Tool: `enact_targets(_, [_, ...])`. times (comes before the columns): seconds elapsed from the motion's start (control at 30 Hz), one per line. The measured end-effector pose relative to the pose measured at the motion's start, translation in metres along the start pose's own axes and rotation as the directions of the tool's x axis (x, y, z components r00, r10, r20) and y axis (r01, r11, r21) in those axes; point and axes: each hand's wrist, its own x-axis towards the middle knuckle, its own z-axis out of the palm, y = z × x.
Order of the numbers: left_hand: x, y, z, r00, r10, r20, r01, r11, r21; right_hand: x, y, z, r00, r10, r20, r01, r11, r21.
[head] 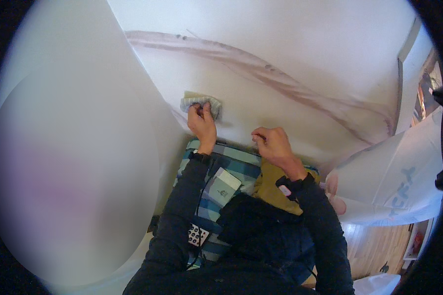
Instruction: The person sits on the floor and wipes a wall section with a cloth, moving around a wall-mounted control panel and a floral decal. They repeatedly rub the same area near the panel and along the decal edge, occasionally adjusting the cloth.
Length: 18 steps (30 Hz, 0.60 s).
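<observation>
My left hand (202,123) pinches a folded, pale striped cloth (215,107) against the white wall (240,99). A yellowish edge shows behind the top of the cloth. To the right, my right hand (275,143) is held near the wall with its fingers curled and thumb pressed in; I see nothing clearly inside it. Below both hands lies blue-green checked bedding (240,151). A pale printed box or booklet (222,187) rests on it between my forearms, beside a mustard-coloured cloth (277,188).
A sheer pinkish fabric strip (243,62) runs along the wall above my hands. A large pale, blurred surface (77,166) fills the left. On the right are a whitish sheet with lettering (391,180) and wooden floor (376,245). A white dotted object (197,235) lies by my left arm.
</observation>
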Motion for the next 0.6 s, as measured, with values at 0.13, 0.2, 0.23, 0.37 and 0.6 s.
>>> enact_targets(0.13, [0.013, 0.000, 0.001, 0.942, 0.313, -0.123, -0.299, 0.946, 0.124, -0.009, 0.011, 0.003, 0.995, -0.066, -0.077, 0.063, 0.997, -0.049])
enact_targets(0.2, [0.022, 0.001, 0.005, 0.885, 0.445, -0.136, -0.423, 0.891, 0.168, -0.010, 0.012, 0.003, 0.995, -0.069, -0.078, 0.069, 0.998, -0.006])
enact_targets(0.23, [0.025, 0.004, 0.010, 0.859, 0.498, -0.121, -0.473, 0.861, 0.185, -0.009, 0.012, 0.005, 0.996, -0.065, -0.065, 0.065, 0.998, -0.009])
enact_targets(0.37, [0.042, 0.023, 0.021, 0.821, 0.564, -0.086, -0.538, 0.816, 0.211, -0.009, 0.004, 0.013, 0.997, -0.075, 0.003, 0.075, 0.997, -0.011])
enact_targets(0.6, [0.068, 0.054, 0.039, 0.704, 0.686, -0.183, -0.668, 0.727, 0.157, 0.003, -0.007, 0.009, 0.999, -0.032, -0.005, 0.032, 0.999, 0.033])
